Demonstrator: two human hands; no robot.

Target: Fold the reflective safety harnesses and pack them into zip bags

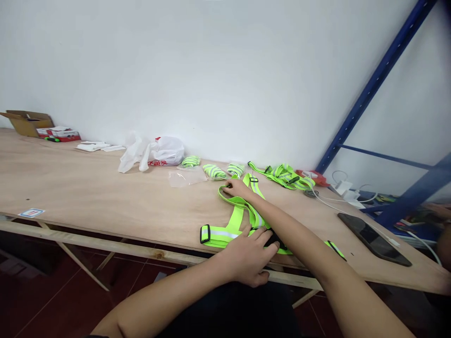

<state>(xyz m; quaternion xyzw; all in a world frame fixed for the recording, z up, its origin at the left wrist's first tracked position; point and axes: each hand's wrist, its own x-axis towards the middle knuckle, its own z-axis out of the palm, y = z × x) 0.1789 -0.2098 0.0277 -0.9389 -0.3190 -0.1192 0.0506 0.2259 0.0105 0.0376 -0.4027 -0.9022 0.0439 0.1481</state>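
A neon-green reflective vest (235, 217) made of straps, with pale grey stripes and black buckles, lies near the front edge of the table. My right hand (239, 188) is closed on one of its shoulder straps, holding a loop of it slightly off the wood. Lower down, my left hand (251, 257) rests over the waist strap at the table edge, fingers bent onto the strap beside a black part. My right forearm crosses over the vest and hides some of its right side. One strap end (335, 249) pokes out beyond that forearm.
Behind are bagged green straps (214, 172), a clear plastic bag (187, 177), a white shopping bag (168, 151) and a loose pile of green straps (287, 176). A phone (373, 238) with a cable lies right, near a blue metal frame (373, 87). Boxes (30, 123) stand far left.
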